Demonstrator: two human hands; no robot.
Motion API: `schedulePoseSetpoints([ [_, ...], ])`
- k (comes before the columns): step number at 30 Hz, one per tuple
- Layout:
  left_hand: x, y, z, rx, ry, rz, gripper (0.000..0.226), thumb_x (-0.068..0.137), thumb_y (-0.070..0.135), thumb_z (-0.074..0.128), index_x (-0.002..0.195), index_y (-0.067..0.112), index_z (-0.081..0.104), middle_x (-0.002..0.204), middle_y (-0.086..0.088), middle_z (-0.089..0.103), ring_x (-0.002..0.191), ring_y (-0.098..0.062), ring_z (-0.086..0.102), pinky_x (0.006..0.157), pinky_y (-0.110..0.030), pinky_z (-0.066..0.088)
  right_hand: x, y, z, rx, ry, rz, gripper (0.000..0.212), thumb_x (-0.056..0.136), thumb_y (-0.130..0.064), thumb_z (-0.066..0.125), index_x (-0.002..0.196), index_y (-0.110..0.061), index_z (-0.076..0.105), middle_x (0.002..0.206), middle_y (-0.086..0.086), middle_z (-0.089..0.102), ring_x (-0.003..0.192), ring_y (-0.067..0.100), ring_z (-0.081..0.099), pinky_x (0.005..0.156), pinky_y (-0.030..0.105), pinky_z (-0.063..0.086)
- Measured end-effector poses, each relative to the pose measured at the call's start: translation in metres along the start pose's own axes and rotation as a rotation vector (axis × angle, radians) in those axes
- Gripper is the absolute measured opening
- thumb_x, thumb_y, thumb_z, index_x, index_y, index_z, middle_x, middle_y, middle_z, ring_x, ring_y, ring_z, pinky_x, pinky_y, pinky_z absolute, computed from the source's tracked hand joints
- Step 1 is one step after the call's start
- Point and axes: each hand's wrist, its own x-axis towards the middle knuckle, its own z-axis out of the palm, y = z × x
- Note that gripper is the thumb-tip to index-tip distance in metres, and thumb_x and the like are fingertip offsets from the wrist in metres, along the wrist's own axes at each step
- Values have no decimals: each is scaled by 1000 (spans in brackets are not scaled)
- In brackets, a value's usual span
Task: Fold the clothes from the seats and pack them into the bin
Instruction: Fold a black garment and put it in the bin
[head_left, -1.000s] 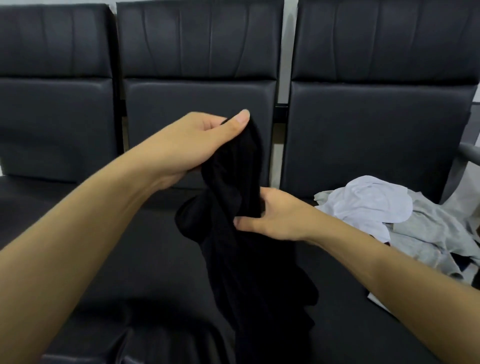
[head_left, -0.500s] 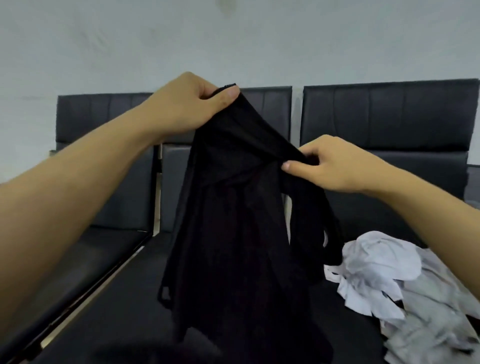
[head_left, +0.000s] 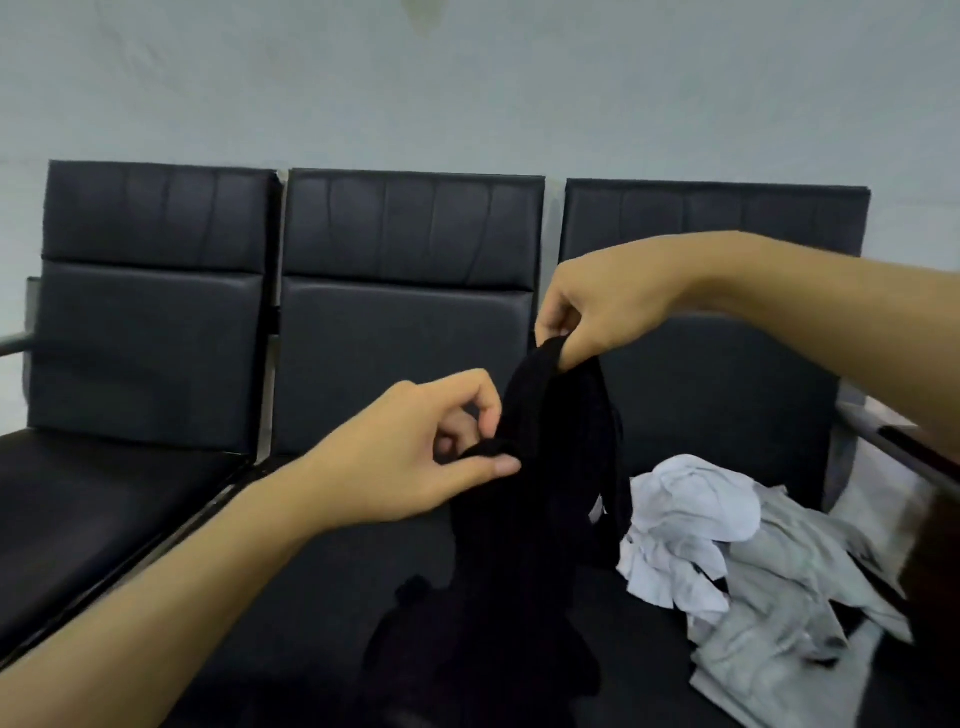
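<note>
A black garment (head_left: 540, 499) hangs bunched between my hands above the middle seat, its lower part trailing onto the seat cushion. My right hand (head_left: 602, 312) pinches its top edge, held higher, in front of the right backrest. My left hand (head_left: 421, 457) pinches a fold of the cloth lower down, between thumb and fingers. On the right seat lies a heap with a white garment (head_left: 691, 514) on top of a grey garment (head_left: 795, 613). No bin is in view.
Three black padded seats (head_left: 150, 322) stand in a row against a pale wall (head_left: 467, 78). A metal armrest (head_left: 15, 340) sticks out at the far left, another at the far right (head_left: 893, 447). The left seat cushion (head_left: 88, 499) is bare.
My left hand has dropped from the garment's top to a lower fold. My right hand has risen and now holds the highest point. The cloth hangs narrower and more bunched.
</note>
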Motion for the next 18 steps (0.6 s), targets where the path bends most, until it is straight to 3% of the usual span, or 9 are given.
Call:
schedulePoseSetpoints([
  [3,-3,-11,4,40,94,8,31,95,20,73,95,26,43,57,0,48,56,-14,40,62,-21,39,2,4,-2,17,-168,15,23,91,-51,72,91,-30,80,80,12,64,72,16,52,76,37,44],
  [5,-6,-21,3,169,219,23,35,92,13,69,94,31,40,58,2,43,54,-14,37,58,-28,38,-1,7,-4,88,-239,34,25,94,-50,70,93,-28,81,78,12,48,71,24,40,69,37,37],
  [8,-12,-32,1,533,293,123,14,88,23,60,94,35,57,65,11,54,56,-15,46,60,-27,38,-6,13,-6,238,-333,40,24,99,-43,66,99,-24,82,80,12,30,68,24,22,59,29,29],
  [12,-17,-40,16,655,225,236,27,93,26,50,89,33,75,68,10,52,51,-17,47,56,-32,43,-5,20,-3,377,-383,16,27,99,-39,65,98,-17,81,76,9,27,66,22,18,60,29,24],
  [15,-20,-38,23,711,212,124,25,95,20,57,94,35,77,70,12,54,51,-16,49,57,-30,41,-4,20,-1,391,-409,10,28,101,-37,63,93,-16,79,74,6,25,65,21,18,63,33,21],
  [18,-16,-31,19,582,133,-109,35,102,22,54,128,41,69,97,15,70,89,-15,70,69,-30,46,-1,19,-1,378,-389,9,30,102,-37,61,92,-13,76,75,6,25,65,21,19,63,32,22],
])
